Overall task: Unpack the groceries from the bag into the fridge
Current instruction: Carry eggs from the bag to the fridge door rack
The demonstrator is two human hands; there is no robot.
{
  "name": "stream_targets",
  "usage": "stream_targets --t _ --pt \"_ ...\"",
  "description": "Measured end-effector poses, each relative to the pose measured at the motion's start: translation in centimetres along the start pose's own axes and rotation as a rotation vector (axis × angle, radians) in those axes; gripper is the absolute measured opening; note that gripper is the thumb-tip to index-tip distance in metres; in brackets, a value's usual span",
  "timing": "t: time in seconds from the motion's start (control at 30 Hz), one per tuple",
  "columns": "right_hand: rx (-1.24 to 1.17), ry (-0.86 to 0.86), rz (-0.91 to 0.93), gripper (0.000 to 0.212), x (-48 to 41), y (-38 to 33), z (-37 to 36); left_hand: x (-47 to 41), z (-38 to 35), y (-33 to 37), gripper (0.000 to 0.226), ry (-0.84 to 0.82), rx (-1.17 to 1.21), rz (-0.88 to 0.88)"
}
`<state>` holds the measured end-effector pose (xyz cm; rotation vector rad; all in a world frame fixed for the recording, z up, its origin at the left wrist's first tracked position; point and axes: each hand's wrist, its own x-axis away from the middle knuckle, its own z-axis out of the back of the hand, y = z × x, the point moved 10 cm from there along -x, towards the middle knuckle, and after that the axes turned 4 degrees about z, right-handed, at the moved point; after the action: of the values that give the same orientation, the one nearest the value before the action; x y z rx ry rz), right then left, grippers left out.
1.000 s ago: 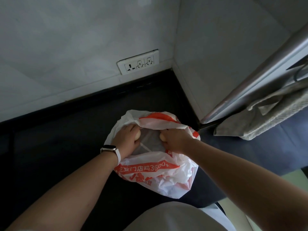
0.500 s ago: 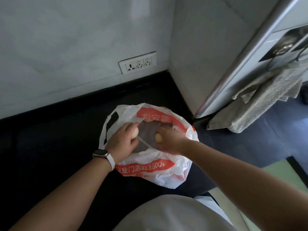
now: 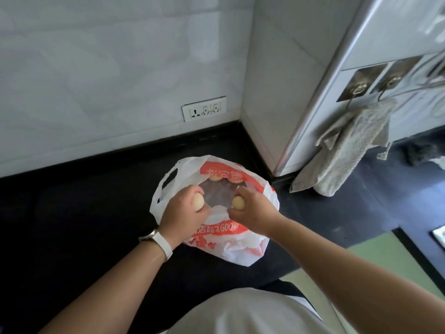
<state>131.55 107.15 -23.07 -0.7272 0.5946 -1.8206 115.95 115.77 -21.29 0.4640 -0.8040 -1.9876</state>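
A white and orange plastic bag (image 3: 240,249) stands open on the black counter (image 3: 72,225). My left hand (image 3: 185,213), with a white watch on its wrist, is shut on a pale egg (image 3: 199,203) over the bag's left side. My right hand (image 3: 252,210) is shut on a second egg (image 3: 238,203) over the right side. More eggs (image 3: 215,178) show deep inside the bag at its far rim. The fridge (image 3: 390,39) stands at the upper right with its door closed.
A wall socket (image 3: 204,109) sits on the tiled wall behind the bag. A grey towel (image 3: 346,150) hangs from hooks on the fridge side. The counter's front edge runs close to my body. Green floor shows at the lower right.
Both hands have risen from inside the bag, each with an egg in it. The eggs now sit above the bag's opening, and my view has swung up toward the fridge.
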Motion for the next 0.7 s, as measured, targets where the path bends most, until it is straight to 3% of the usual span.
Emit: stream_targets --t 0.3,0.7 --pt "-0.016 -0.043 0.145 0.024 1.4 -2.9 0.8 3.2 0.2 0.5 0.027 0.033 0.181 0.156" --pt "-0.056 -0.202 0.329 0.02 1.7 -3.6 1.7 7.2 2.1 4.1 0.013 0.217 0.163 0.312"
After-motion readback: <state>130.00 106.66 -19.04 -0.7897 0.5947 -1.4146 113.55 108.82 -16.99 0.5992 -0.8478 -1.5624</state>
